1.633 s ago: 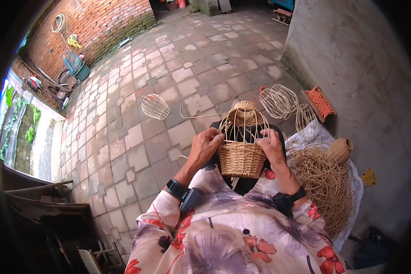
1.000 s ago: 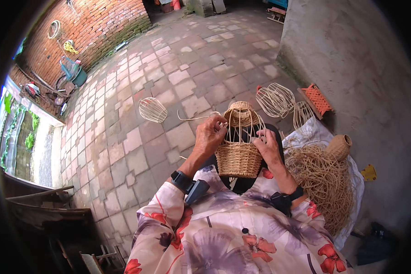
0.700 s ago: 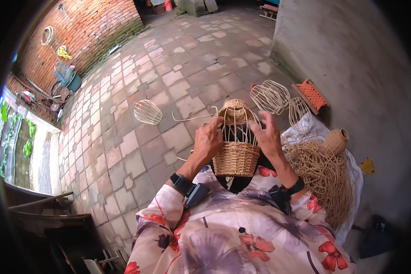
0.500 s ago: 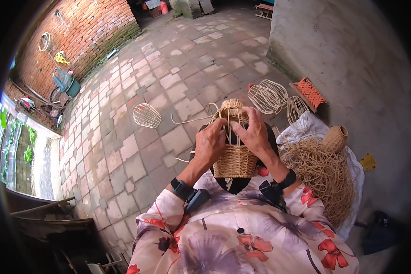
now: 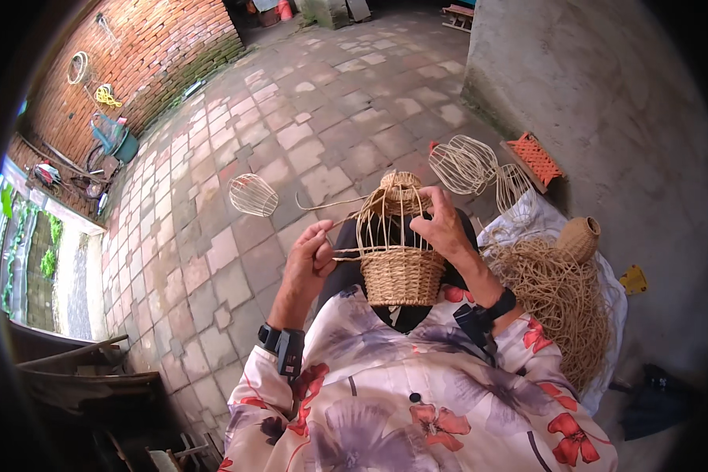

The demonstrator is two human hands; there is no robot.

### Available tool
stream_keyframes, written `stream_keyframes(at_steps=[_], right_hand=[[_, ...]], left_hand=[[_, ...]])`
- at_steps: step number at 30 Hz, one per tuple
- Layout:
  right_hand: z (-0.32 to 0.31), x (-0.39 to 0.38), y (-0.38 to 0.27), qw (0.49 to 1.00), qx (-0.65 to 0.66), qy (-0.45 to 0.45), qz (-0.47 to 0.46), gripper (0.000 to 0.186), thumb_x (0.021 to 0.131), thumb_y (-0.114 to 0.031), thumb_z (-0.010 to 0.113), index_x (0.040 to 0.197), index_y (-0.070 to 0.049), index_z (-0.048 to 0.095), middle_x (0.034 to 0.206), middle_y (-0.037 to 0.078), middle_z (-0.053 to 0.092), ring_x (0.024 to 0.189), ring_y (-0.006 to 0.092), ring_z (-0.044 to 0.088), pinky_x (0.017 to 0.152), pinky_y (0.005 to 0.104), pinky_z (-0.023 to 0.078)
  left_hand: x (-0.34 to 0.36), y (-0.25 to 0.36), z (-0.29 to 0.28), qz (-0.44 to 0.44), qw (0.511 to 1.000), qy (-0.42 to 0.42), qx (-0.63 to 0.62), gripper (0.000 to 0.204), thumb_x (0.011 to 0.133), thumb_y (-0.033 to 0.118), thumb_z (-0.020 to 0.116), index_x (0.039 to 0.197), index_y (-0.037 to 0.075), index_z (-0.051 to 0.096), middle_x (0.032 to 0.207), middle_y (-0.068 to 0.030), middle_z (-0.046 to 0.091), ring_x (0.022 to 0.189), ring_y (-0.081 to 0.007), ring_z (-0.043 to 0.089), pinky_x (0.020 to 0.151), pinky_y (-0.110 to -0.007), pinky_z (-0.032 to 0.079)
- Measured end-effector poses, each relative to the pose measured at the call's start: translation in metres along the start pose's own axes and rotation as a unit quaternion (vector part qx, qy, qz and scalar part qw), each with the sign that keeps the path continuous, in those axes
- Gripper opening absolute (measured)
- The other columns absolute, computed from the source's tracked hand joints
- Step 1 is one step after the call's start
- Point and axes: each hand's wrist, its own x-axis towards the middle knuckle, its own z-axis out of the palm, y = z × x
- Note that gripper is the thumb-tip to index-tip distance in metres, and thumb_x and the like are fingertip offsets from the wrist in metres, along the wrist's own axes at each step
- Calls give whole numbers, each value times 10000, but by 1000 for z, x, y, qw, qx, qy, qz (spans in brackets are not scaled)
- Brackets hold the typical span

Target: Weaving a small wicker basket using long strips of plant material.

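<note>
A partly woven basket (image 5: 402,279) stands over my dark-clad lap. Its lower part and narrow top are woven in tan cord, with bare upright ribs between them. My right hand (image 5: 447,230) grips the basket's upper right side, thumb and fingers around the ribs. Left of the basket, my left hand (image 5: 308,256) is closed, its fingers pinched on a weaving cord (image 5: 348,254) that runs out from the top of the woven lower band. A loose cord end (image 5: 330,206) trails left from the basket's upper part. Each wrist wears a black strapped device.
Wire-like basket frames (image 5: 253,195) (image 5: 462,165) lie on the paved floor, left and right ahead. On my right, a heap of tan cord (image 5: 554,303) and a small woven basket (image 5: 578,238) rest on a white sheet (image 5: 612,334). An orange woven stool (image 5: 533,157) stands by the grey wall.
My left hand has moved left, away from the basket's ribs, drawing cord out sideways. My right hand stays at the basket's upper right, its fingers slightly shifted.
</note>
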Motion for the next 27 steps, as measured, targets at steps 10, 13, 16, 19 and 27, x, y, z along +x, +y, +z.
stream_keyframes(at_steps=[10,13,16,19,27], right_hand=[[6,5,30,954,270,126,24,485,695,-120,662,1135,-25,482,1049,99,515,814,153,526,770,279,464],[7,1,22,959,254,121,36,491,705,-111,670,1150,-26,481,1058,70,477,780,110,478,733,263,459],[5,-3,15,966,219,129,39,495,719,-94,668,1171,-35,476,1071,47,444,753,92,448,699,256,455],[5,-3,12,963,229,136,36,502,726,-110,673,1181,-38,473,1078,43,444,753,88,446,694,250,453],[7,1,29,939,293,179,20,528,736,-113,695,1197,-39,449,1130,49,455,794,83,455,699,240,447]], left_hand=[[-7,11,-26,280,794,249,478,220,874,60,603,1093,64,595,800,-11,579,640,-72,528,555,-250,450],[-8,-2,9,343,757,86,550,110,860,81,626,960,50,656,842,-15,592,636,-62,496,577,-214,423],[-8,-9,41,324,642,35,694,142,768,66,621,905,74,657,866,-82,626,772,-266,608,716,-357,490],[-2,-16,36,316,614,25,722,131,752,87,631,882,72,640,836,-83,625,829,-298,602,772,-390,482],[-42,-14,62,162,750,-250,591,179,895,168,612,958,5,651,781,-158,644,685,-307,620,638,-368,489]])
